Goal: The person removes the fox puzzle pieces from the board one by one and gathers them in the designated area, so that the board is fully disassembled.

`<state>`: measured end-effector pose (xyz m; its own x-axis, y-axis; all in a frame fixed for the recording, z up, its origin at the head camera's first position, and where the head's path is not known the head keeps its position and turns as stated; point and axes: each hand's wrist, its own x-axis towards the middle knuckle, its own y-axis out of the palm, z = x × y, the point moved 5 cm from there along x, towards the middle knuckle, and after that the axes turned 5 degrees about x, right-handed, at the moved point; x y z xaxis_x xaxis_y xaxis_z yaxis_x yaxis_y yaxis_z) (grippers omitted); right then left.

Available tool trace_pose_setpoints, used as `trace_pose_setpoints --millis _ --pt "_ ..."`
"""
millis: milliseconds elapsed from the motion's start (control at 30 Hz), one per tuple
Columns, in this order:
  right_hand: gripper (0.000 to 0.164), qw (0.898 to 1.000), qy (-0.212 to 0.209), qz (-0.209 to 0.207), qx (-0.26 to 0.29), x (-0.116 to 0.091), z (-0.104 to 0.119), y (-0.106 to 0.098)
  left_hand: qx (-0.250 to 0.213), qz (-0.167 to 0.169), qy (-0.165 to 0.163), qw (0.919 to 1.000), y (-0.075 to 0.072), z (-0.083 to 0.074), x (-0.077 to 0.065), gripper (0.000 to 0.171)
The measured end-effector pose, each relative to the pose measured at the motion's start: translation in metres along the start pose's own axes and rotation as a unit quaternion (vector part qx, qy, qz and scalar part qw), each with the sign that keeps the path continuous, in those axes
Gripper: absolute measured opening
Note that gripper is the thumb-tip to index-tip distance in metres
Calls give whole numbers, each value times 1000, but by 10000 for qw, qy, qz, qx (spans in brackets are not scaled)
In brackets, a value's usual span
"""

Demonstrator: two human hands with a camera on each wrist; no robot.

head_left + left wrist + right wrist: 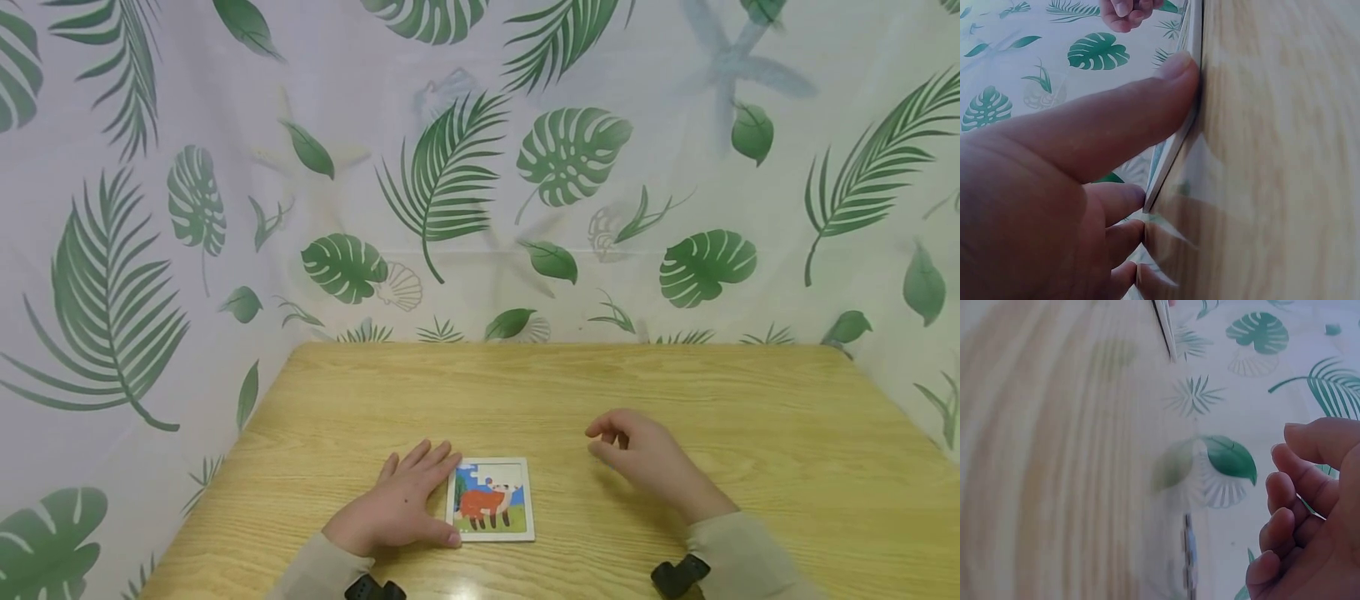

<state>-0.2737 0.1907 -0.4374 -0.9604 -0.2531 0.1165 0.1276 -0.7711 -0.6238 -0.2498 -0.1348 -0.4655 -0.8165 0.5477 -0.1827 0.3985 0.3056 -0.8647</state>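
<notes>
The left hand (401,506) lies with fingers straight and spread — thumb and index finger touching the left corners of the framed animal puzzle (487,505) on the table (480,392). Farther right, well apart, the right hand (647,460) curls loosely — thumb near the index tip.

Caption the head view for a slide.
Left hand touches a framed animal puzzle on a wooden table; right hand apart.

I see the left hand (408,504) touching the left side of the puzzle (489,507), bottom centre; lower right, the right hand (647,454) curls loosely over the table (525,387). Leaf-print cloth (337,75) fills the upper frame.
</notes>
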Motion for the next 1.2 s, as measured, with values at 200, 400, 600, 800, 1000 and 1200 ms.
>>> trace_pose_setpoints --millis 200,400,600,800,1000,1200 --pt "15 9998 -145 150 42 3 15 14 -25 40 25 10000 0 -1 0 106" --pt "14 9992 -186 359 56 8 29 32 -72 31 39 10000 0 1 -1 107" --pt "13 9981 -261 548 105 14 39 47 -92 26 50 9999 0 1 -1 106" --pt "13 9971 -276 674 199 18 45 60 -10 -8 37 10000 0 -1 -1 107" --pt "14 9961 -267 797 259 20 53 71 31 -26 7 10000 0 -2 0 107" --pt "19 9932 -414 1063 247 24 63 86 64 -27 28 10000 0 -2 0 107"
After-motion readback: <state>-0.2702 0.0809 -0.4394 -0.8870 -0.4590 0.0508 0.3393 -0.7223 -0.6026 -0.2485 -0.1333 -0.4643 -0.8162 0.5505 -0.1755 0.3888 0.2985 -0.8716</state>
